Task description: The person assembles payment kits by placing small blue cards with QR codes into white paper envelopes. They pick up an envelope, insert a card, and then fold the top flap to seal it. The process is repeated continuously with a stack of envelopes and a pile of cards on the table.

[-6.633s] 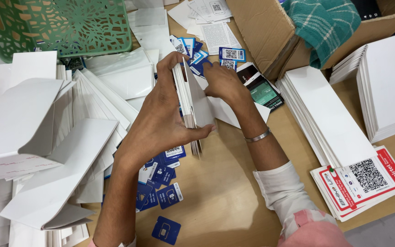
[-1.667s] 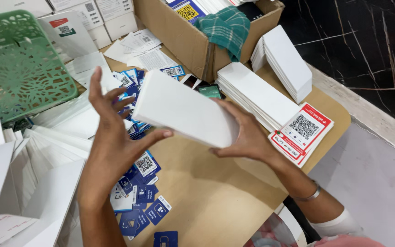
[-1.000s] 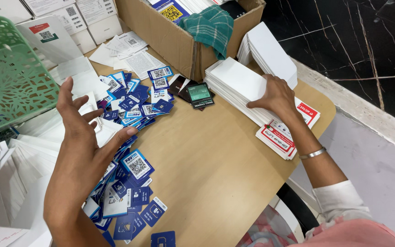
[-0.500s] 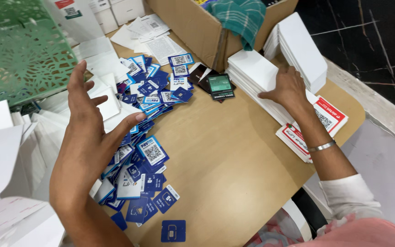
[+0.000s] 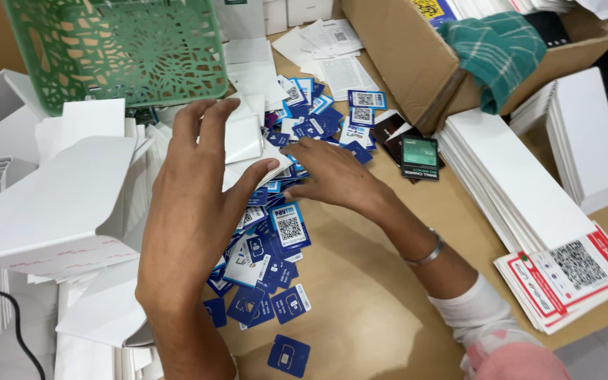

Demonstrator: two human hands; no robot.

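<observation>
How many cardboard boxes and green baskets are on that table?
2: one green plastic basket at the top left, behind the left hand, and one open cardboard box at the top right with a green checked cloth in it. More may lie outside the view.

One green plastic lattice basket (image 5: pixel 117 49); one brown cardboard box (image 5: pixel 416 49); one teal checked cloth (image 5: pixel 497 53); two hands; dozens of small blue cards (image 5: pixel 286 225), uncountable, beneath the fingers (image 5: pixel 304 151).

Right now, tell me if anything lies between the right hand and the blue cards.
Nothing visible does. The right hand already rests with its fingers on the spread of blue cards on the brown table. The left hand hovers over the white folded sleeves beside them.
</observation>
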